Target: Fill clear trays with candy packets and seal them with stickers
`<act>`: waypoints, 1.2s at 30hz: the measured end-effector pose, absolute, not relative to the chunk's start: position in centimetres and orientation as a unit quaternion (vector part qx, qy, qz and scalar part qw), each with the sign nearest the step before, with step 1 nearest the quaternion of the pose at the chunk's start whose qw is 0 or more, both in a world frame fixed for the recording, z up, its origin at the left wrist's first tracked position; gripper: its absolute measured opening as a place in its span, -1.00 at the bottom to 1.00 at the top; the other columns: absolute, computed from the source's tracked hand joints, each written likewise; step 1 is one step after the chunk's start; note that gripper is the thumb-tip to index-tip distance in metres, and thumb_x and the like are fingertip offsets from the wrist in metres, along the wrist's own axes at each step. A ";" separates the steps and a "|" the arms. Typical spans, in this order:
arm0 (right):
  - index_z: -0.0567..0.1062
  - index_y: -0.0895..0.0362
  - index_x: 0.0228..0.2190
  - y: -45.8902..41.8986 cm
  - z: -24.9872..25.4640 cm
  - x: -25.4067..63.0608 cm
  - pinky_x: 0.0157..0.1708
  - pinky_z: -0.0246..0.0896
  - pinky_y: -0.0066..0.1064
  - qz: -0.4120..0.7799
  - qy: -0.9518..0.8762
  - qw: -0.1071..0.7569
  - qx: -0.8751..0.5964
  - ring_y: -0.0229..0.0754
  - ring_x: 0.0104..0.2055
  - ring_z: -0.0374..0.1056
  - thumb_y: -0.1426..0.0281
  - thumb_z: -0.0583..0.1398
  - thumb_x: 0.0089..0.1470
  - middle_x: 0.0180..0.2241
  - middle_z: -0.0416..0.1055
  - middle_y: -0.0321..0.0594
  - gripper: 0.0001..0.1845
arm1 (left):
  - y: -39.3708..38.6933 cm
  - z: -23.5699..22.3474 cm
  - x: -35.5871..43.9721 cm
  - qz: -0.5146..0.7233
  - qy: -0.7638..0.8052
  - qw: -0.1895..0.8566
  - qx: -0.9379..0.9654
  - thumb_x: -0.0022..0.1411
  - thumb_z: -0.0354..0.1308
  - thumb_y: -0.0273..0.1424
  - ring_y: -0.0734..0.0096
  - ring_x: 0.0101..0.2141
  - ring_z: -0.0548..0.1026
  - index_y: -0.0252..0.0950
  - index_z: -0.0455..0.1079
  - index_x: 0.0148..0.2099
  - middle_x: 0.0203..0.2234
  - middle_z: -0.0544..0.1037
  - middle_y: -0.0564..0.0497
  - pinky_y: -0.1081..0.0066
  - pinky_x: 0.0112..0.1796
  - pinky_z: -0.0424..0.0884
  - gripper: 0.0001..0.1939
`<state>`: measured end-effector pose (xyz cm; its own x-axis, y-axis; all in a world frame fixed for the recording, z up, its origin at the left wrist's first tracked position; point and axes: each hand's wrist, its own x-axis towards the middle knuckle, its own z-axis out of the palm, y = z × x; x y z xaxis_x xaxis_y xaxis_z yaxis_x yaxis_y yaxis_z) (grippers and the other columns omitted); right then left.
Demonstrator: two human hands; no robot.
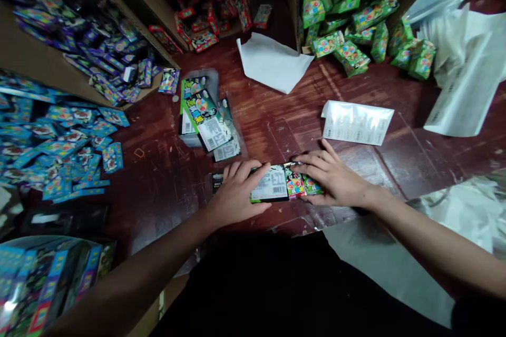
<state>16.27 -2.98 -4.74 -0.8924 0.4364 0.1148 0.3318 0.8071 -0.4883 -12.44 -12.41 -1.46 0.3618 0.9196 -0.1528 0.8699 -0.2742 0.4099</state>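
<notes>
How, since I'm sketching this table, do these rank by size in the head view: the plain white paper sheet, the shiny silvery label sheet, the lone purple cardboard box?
Largest: plain white paper sheet and shiny silvery label sheet, too alike to rank.
Smallest: lone purple cardboard box.

Scuffed red-brown wooden tabletop [158, 189] under dim light, glossy toward eight o'clock; grey floor [389, 268] shows at four o'clock
</notes>
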 end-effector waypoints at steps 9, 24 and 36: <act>0.37 0.05 0.14 -3.7 -4.6 16.5 0.35 -0.46 0.39 0.192 -0.902 0.208 -0.326 0.21 0.16 0.23 0.04 0.29 0.09 0.15 0.36 -0.02 -0.35 | -13.2 -1.6 -12.0 0.090 0.630 0.202 0.744 0.04 0.42 -0.16 -0.03 0.14 0.30 -0.11 0.14 0.38 0.16 0.33 -0.12 0.04 0.15 0.21 -0.10; -0.08 0.10 0.41 -2.7 -4.5 18.5 0.39 -0.46 0.30 0.329 -0.903 0.145 -0.235 0.27 0.43 -0.08 -0.10 0.35 -0.03 0.41 0.00 0.08 0.21 | -12.1 -2.2 -10.4 0.067 0.601 0.192 0.773 0.07 0.38 -0.16 -0.04 0.11 0.30 -0.13 0.11 0.39 0.15 0.32 -0.14 0.04 0.13 0.18 -0.10; 0.18 0.01 0.31 -0.8 -5.1 18.5 0.40 -0.43 0.22 0.332 -0.913 0.137 -0.195 0.07 0.30 0.22 0.01 0.34 0.07 0.24 0.34 -0.08 -0.11 | -11.3 -1.6 -9.7 0.066 0.576 0.197 0.791 0.04 0.40 -0.18 -0.08 0.11 0.29 -0.17 0.16 0.36 0.16 0.35 -0.16 0.01 0.11 0.20 -0.11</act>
<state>18.50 -0.80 -5.11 -0.8863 0.4473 0.1202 0.2655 0.7032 -0.6595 -9.66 -11.32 -1.59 0.3276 0.9369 -0.1224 0.8851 -0.2589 0.3868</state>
